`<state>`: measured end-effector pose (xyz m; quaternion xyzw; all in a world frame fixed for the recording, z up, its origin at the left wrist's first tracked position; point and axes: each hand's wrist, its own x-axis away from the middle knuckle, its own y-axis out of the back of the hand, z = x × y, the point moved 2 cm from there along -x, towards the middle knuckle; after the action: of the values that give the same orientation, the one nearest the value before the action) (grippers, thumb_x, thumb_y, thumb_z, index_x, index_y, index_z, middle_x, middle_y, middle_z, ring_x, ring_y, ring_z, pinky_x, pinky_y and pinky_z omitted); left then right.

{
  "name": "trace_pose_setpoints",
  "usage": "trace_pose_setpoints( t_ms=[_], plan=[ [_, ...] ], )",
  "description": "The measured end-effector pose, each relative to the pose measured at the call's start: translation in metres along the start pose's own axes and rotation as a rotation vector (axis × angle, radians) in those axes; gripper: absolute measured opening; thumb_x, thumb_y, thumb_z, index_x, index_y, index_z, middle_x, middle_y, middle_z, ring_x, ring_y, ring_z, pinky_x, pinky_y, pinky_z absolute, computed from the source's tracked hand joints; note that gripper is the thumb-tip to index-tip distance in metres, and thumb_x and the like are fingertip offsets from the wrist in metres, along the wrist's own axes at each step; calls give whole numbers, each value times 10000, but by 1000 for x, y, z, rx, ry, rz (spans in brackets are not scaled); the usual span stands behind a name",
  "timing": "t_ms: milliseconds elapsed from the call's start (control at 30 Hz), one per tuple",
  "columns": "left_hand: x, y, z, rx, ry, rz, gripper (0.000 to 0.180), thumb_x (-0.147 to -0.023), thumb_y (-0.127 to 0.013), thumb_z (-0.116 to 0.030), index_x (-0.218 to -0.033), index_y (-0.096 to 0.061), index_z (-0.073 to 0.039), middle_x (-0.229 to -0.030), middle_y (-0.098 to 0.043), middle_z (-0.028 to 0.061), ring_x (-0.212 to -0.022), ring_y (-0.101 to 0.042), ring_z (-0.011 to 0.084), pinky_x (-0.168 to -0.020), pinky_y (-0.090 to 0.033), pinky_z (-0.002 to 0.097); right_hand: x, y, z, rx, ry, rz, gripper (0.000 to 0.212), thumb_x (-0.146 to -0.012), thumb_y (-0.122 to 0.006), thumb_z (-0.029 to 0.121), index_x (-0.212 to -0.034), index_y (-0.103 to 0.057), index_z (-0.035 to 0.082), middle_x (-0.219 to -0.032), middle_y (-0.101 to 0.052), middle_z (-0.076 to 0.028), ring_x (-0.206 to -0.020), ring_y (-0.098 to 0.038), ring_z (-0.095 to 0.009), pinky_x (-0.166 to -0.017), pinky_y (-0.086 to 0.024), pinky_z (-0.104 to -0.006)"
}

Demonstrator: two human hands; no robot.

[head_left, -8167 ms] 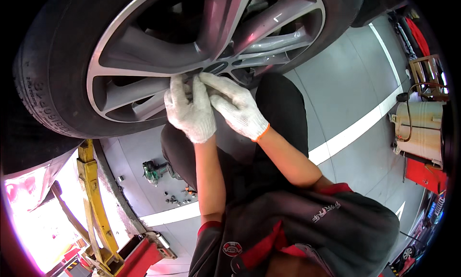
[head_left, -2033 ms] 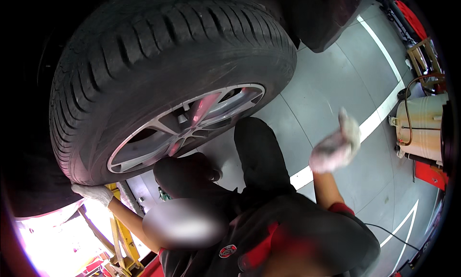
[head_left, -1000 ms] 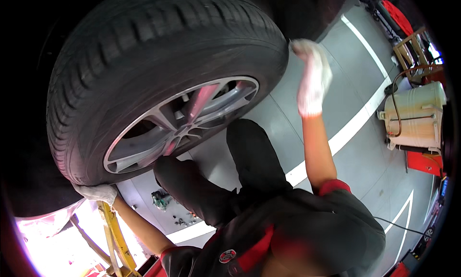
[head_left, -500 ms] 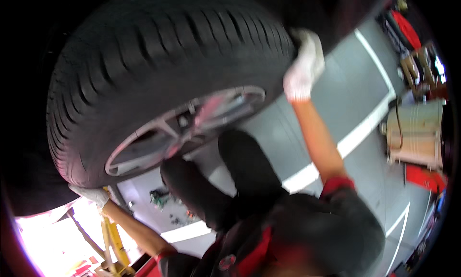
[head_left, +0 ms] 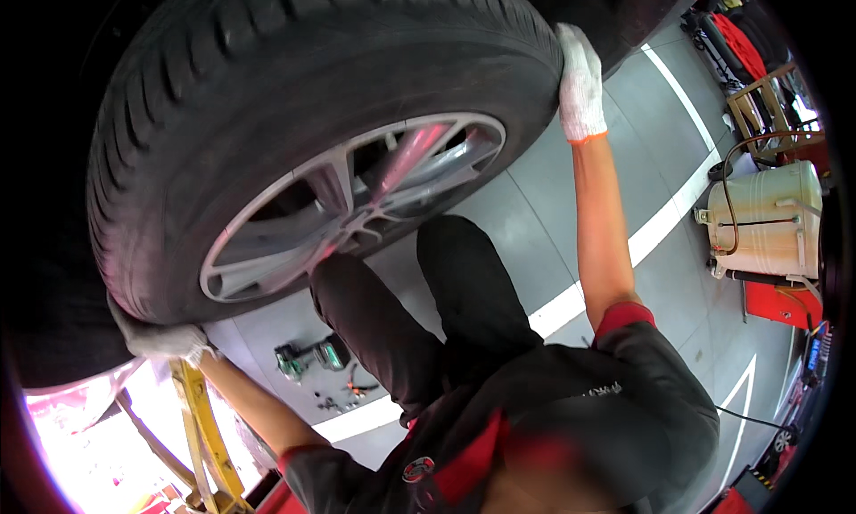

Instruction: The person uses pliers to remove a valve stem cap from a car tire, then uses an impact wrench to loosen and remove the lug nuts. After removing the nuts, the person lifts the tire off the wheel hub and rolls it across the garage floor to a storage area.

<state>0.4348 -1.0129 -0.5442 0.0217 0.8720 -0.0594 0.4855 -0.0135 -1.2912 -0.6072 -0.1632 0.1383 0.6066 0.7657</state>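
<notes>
A: What do we see closest to us?
B: The dark shirt (head_left: 526, 376) with red trim, then two bent knees in black trousers (head_left: 464, 282), set just before the wheel. We cannot tell whether the knees touch it.
A: And the hands?
B: We find the left hand (head_left: 165, 339), in a pale knit glove, at the lower left edge of the tyre (head_left: 294, 122). Its fingertips go out of sight in shadow, so we cannot tell how far they curl. The right hand (head_left: 581, 82), gloved too, lies against the tyre's right edge, fingers nearly straight and side by side.
A: So we have the tyre between both hands?
B: Yes, with the silver-spoked rim (head_left: 366, 214) facing the knees.
A: What do we make out on the floor?
B: A green and black power tool (head_left: 292, 363) lies left of the knees, with small dark parts (head_left: 330, 404) near it. Left of those we spot a yellow metal frame (head_left: 201, 425).
A: And farthest off?
B: Well to the right we see a cream tank (head_left: 767, 220) with a brown hose (head_left: 729, 193), just above a red box (head_left: 777, 304).
</notes>
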Motion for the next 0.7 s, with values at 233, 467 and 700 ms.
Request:
trace_pose_setpoints(
  t_ms=[233, 467, 700],
  plan=[
    [0, -1, 58, -80, 392, 120, 627, -956, -275, -439, -1172, -557, 78, -1133, -589, 218, -998, -575, 284, -889, -467, 383, 25, 19, 31, 49, -69, -107, 337, -914, -530, 277, -1053, -616, -18, -961, -615, -86, -942, -527, -147, -886, -398, -257],
    [-15, 11, 65, 90, 608, 142, 618, -941, -355, -474, -1252, -497, 42, -1244, -530, 210, -1096, -542, 296, -939, -447, 401, 131, 97, 33, -93, 642, -511, 265, -912, -462, 223, -926, -613, 4, -986, -622, -139, -941, -594, -245, -900, -477, -379],
    [-5, -1, 21, 236, 910, 169, 684, -926, -367, -517, -1383, -385, -9, -1404, -417, 159, -1245, -437, 314, -999, -405, 411, -4, -19, 56, 554, 814, -75, 338, -919, -329, 137, -1013, -569, -81, -978, -605, -239, -899, -585, -386, -820, -459, -404]
  ],
)
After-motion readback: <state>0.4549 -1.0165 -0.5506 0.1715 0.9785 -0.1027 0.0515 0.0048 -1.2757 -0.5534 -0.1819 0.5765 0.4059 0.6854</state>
